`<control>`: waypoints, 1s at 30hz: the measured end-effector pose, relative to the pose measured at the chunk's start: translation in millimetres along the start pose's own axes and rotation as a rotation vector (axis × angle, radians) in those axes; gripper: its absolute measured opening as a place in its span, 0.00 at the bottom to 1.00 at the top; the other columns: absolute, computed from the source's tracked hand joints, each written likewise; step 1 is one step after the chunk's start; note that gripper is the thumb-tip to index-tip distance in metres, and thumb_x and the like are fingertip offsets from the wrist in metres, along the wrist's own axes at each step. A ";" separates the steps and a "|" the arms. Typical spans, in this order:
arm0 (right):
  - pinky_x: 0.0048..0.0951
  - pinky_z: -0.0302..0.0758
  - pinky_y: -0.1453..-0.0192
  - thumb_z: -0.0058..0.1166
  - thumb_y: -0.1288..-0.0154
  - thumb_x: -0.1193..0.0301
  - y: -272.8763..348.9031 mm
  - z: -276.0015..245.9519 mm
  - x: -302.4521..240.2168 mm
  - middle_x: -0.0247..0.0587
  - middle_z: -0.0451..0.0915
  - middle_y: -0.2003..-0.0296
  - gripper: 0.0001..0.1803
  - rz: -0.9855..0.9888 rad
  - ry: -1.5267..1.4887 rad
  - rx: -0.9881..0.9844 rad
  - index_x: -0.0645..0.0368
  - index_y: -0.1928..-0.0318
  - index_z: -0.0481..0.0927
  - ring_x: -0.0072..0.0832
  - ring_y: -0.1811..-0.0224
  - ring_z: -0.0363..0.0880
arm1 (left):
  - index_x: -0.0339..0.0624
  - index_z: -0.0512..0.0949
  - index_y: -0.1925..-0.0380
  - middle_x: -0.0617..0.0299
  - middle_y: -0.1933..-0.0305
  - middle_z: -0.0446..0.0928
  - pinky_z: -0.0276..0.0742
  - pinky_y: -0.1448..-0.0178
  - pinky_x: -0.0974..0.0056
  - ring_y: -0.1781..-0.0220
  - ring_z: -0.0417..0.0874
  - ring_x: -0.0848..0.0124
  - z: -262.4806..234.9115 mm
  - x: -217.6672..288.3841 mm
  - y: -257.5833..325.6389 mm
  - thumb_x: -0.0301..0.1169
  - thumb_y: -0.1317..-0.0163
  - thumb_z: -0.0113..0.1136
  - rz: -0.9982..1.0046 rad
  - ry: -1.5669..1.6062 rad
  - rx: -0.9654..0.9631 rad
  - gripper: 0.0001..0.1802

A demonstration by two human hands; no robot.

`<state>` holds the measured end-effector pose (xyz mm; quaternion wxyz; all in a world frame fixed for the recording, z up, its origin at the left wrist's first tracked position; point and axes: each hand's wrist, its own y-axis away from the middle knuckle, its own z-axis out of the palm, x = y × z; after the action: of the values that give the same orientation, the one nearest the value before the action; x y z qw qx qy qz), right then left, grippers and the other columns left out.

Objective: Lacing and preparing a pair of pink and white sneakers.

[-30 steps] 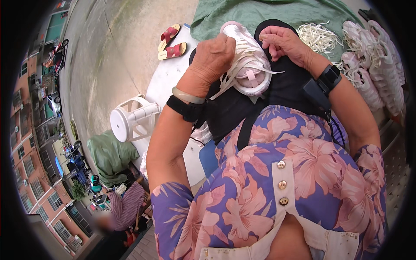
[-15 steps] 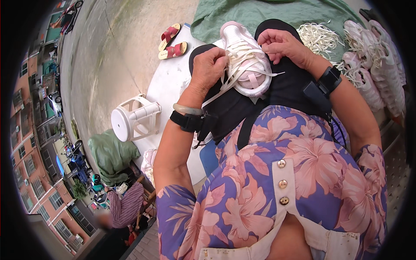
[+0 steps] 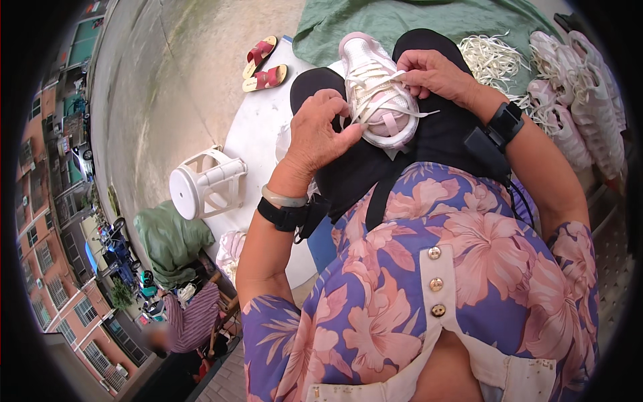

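Note:
A white and pink sneaker [image 3: 376, 90] lies on my lap, toe pointing away, on the black cloth [image 3: 442, 134] over my knees. My left hand [image 3: 321, 134] pinches a white shoelace [image 3: 365, 107] at the shoe's left side. My right hand [image 3: 435, 74] grips the lace ends at the shoe's right side, near the top eyelets. Both wrists wear black bands.
A pile of loose white laces [image 3: 492, 57] and several more white sneakers [image 3: 579, 94] lie at the right on a green cloth [image 3: 402, 20]. A white plastic stool [image 3: 204, 184] lies tipped at the left, a pair of red sandals [image 3: 264, 63] beyond it. Another person [image 3: 194, 321] sits lower left.
My left hand has slid down from over the shoe to its left side, pulling the lace. The right hand stays at the shoe's upper right.

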<state>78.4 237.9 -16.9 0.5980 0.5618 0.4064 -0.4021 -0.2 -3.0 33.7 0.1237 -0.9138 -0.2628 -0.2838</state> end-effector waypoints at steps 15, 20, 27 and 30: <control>0.13 0.71 0.74 0.49 0.37 0.63 8.3 -9.2 -0.8 0.26 0.75 0.71 0.10 0.026 -0.141 0.130 0.56 0.61 0.75 0.11 0.76 0.72 | 0.38 0.77 0.77 0.58 0.79 0.77 0.73 0.69 0.67 0.79 0.77 0.70 -20.6 -90.6 25.6 0.27 0.51 0.56 -0.426 0.016 0.466 0.04; 0.11 0.69 0.74 0.51 0.37 0.64 3.5 -7.0 -2.6 0.24 0.74 0.73 0.09 0.069 -0.094 0.115 0.55 0.62 0.75 0.09 0.76 0.70 | 0.41 0.78 0.77 0.54 0.74 0.79 0.74 0.61 0.57 0.68 0.79 0.56 -14.3 -164.3 115.8 0.32 0.50 0.53 -0.842 -0.266 0.232 0.07; 0.11 0.67 0.73 0.51 0.37 0.63 1.9 -0.1 -7.2 0.24 0.74 0.72 0.09 0.114 0.020 0.158 0.54 0.63 0.75 0.08 0.77 0.68 | 0.44 0.79 0.69 0.50 0.65 0.79 0.72 0.52 0.54 0.58 0.79 0.53 35.2 -185.6 164.1 0.38 0.49 0.51 -1.111 -0.328 0.241 0.13; 0.11 0.67 0.74 0.50 0.37 0.64 0.7 2.9 -10.1 0.25 0.75 0.72 0.08 0.134 0.044 0.167 0.54 0.63 0.75 0.08 0.77 0.68 | 0.44 0.80 0.66 0.49 0.61 0.78 0.71 0.50 0.54 0.55 0.77 0.52 41.9 -198.8 149.9 0.37 0.49 0.50 -1.046 -0.300 0.322 0.14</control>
<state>75.6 235.3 -7.1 0.5657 0.6443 0.3457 -0.3813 -37.9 -193.4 -127.7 0.0657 -0.6618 -0.7353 -0.1307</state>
